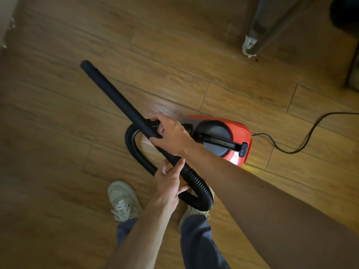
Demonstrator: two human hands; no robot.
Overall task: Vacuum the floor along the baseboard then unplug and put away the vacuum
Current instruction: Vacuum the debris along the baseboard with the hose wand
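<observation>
Head view: we look down on a red canister vacuum [233, 131] standing on the wood-plank floor [58, 133], just beyond the person's shoes. The right hand [172, 134] is wrapped round the black wand [116, 98] where it meets the ribbed hose [200, 187]. The left hand [169, 181] grips the hose cuff just below, thumb laid along it. The wand's open tip points up and left, towards a pale strip in the corner that we take for the baseboard [7, 22], though it is too blurred to be sure. The power cord [303, 140] trails off to the right, its plug out of view. We judge the vacuuming stroke to be the step in hand. To do it well, we would lower the tip to the floor, run it close along the wall edge, keep the hose loop from kinking, and mind the cord behind the canister.
</observation>
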